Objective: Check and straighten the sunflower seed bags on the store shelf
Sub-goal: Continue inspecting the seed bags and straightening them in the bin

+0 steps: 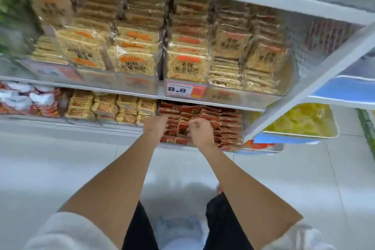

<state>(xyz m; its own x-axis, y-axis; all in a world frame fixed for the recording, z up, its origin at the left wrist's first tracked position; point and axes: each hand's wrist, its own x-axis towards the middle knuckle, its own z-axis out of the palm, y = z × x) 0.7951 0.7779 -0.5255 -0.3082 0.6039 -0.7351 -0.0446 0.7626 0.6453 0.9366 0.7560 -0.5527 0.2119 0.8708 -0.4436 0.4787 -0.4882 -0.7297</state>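
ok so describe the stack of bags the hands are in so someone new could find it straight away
Find the white price tag reading 8.8 on the shelf edge; look at the shelf just below it. The red bags stand there in packed rows, with the left hand and right hand reaching into their front. They are the only dark red block: yellow bags lie to their left, a yellow tray to their right.

We see our two forearms bare from the elbows down, pale grey sleeves [67, 231] pushed up above them. Below, black trousers [140, 227] cover both legs. Neither left hand [155, 127] nor right hand [199, 131] wears anything.
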